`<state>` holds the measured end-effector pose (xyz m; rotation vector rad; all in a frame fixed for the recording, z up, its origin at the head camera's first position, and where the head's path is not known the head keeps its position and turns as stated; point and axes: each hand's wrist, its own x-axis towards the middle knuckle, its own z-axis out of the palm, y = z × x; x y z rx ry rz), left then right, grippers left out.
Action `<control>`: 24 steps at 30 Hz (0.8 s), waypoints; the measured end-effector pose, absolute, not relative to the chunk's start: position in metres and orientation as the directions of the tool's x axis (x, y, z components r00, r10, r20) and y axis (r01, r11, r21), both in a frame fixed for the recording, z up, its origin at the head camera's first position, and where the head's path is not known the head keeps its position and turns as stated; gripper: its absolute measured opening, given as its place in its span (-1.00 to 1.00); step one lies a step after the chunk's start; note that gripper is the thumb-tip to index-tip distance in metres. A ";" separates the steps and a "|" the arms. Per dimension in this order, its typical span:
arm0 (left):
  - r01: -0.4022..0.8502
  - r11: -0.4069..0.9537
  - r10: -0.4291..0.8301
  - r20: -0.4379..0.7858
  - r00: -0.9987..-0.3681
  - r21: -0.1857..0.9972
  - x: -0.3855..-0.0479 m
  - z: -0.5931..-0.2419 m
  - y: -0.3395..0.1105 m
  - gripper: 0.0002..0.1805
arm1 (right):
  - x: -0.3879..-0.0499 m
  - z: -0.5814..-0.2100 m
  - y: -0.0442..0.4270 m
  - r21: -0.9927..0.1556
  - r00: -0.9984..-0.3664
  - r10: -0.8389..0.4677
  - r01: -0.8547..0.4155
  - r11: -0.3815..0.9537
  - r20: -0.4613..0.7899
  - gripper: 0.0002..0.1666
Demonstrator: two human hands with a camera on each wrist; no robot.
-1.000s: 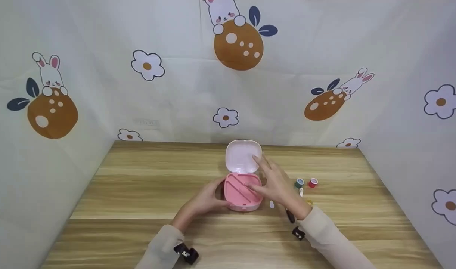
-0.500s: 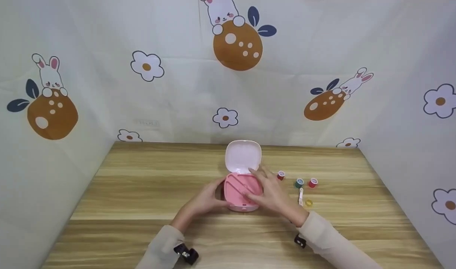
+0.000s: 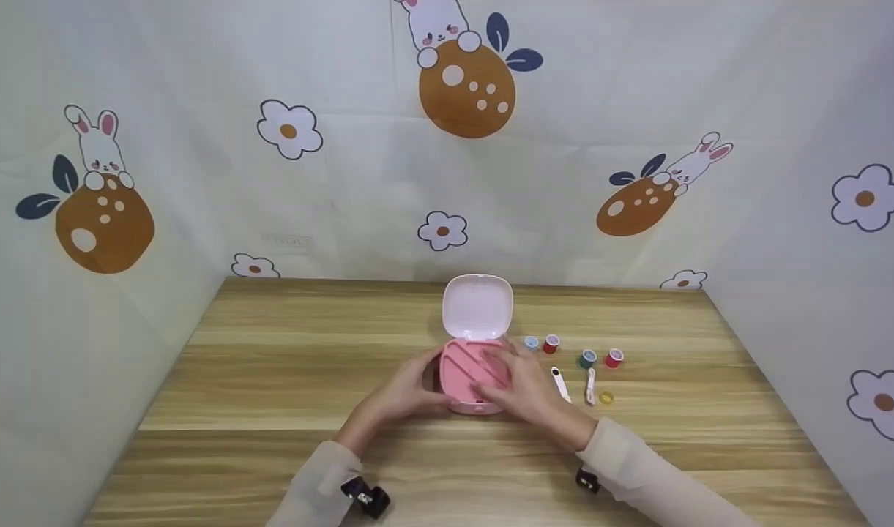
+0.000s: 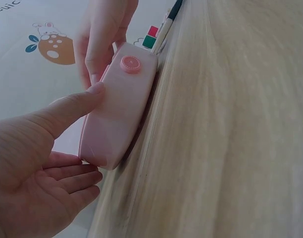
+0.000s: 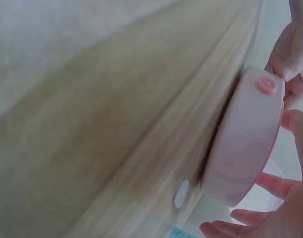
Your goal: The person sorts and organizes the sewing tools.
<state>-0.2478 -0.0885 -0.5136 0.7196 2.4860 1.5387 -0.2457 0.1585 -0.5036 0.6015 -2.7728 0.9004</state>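
Note:
A small pink plastic box (image 3: 478, 408) stands on the table with its pale lid (image 3: 477, 306) tipped back. Inside sits a darker pink tray (image 3: 457, 377) with diagonal ridges. My left hand (image 3: 403, 391) holds the box's left side, thumb at the front corner and fingers toward the back. Over the tray's right half lies my right hand (image 3: 531, 384), its thumb and fingers spread and touching the tray; the other fingers extend past the box in the right wrist view. The front wall carries a round pink button (image 4: 130, 64). The palm hides part of the tray.
Right of the box lie small spools: blue (image 3: 531, 342), red (image 3: 551, 343), green (image 3: 587, 359) and another red one (image 3: 614, 358). Nearby are a white slim tool (image 3: 560, 383), a white folded piece (image 3: 590, 386) and a yellow ring (image 3: 606, 397). A printed cloth backs the table.
My right hand has come down and left from beside the lid onto the tray, uncovering the blue spool, one red spool and the slim tool. The left hand stays put.

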 end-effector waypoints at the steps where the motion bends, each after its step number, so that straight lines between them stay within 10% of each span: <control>1: 0.324 0.365 0.460 0.133 -0.878 0.873 -0.248 -0.514 -0.088 0.01 | -0.245 -0.505 0.158 -0.532 -0.908 -0.319 -0.419 0.736 0.273 -0.28; 24: 0.303 0.351 0.454 0.122 -0.883 0.886 -0.248 -0.514 -0.088 0.02 | -0.239 -0.505 0.143 -0.536 -0.915 -0.245 -0.389 0.749 0.322 -0.45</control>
